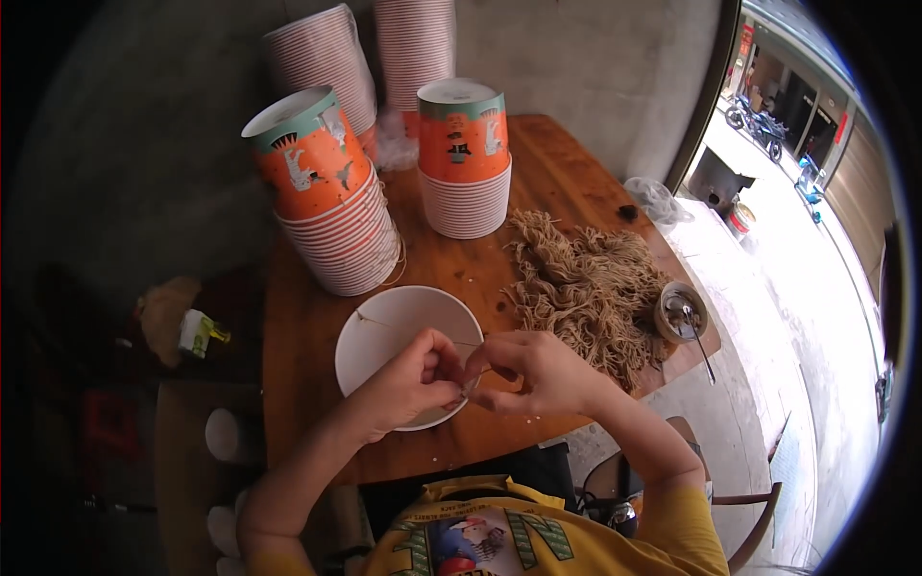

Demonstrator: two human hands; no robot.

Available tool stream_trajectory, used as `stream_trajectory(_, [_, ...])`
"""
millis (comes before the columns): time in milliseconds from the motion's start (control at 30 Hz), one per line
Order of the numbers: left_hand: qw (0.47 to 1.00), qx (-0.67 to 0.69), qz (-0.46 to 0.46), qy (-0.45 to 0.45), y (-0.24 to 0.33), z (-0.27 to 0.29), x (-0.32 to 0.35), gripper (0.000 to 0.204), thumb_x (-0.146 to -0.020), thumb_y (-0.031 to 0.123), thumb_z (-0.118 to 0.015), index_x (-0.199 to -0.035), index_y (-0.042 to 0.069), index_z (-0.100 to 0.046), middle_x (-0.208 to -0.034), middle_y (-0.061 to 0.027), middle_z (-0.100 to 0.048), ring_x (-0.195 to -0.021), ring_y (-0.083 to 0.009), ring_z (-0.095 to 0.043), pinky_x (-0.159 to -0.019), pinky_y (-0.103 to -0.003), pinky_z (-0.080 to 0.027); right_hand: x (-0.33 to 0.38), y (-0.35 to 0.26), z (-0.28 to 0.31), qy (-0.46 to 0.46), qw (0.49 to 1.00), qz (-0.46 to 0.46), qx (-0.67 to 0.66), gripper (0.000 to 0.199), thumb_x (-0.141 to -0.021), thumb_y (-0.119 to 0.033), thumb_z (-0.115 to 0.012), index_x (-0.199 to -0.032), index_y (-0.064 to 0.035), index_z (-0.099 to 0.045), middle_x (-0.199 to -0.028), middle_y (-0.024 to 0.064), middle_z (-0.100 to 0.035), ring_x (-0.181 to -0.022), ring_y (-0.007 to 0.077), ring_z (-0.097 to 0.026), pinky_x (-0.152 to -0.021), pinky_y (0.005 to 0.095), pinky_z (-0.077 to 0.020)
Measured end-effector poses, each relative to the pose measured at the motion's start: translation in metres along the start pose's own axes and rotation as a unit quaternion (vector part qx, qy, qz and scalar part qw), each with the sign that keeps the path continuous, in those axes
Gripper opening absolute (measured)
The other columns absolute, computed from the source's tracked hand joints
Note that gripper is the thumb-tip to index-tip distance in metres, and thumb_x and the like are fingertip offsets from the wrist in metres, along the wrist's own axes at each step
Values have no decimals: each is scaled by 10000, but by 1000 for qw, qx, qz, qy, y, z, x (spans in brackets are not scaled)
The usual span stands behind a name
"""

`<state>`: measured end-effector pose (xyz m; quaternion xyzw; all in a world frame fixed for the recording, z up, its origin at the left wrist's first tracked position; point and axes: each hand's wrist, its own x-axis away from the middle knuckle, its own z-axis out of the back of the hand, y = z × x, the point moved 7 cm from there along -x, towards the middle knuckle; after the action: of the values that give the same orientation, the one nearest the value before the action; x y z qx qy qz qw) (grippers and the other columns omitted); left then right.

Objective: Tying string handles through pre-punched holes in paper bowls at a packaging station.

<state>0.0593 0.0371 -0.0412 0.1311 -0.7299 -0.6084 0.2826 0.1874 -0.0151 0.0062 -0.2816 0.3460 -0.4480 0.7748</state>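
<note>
My left hand [415, 382] is closed in a pinch over the right part of a round white paper bucket [363, 338] on the table. Opposite it, my right hand [533, 372] pinches too, its fingertips almost meeting those of the left. A thin tan string [384, 323] crosses the bucket's mouth and leads into my fingers. The exact spot where the fingertips meet is partly hidden. To the right of the hands lies a loose heap of tan strings [595, 288].
Behind the bucket rise stacked orange-and-white paper buckets, one left [327, 206] and one right [466, 163], with wrapped stacks [322, 62] by the wall. A small bowl with a spoon [680, 312] stands at the wooden table's [562, 154] right edge. A chair [759, 528] is at lower right.
</note>
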Motion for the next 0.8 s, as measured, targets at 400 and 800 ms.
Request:
stream_trajectory(400, [994,-100,-38,28,8,-6,2,305,-847,-62,-586,-1066,47,-405,-970,-37,-511,-892,-99,-541,-806,-237,-490,15,-2,-11,126,989,-21,75,148,-810,-145,-738,-880,-67,-633,-751,58,-576,-586,182,-584,-523,307,-476])
stream_trajectory(800, [982,-160,-94,40,5,-5,2,139,-884,42,-638,-990,7,-554,-1029,-69,-510,-884,-134,-591,-805,-274,-503,14,5,-12,125,990,-68,18,117,-806,-91,-702,-870,-52,-612,-686,55,-556,-555,154,-546,-519,294,-450])
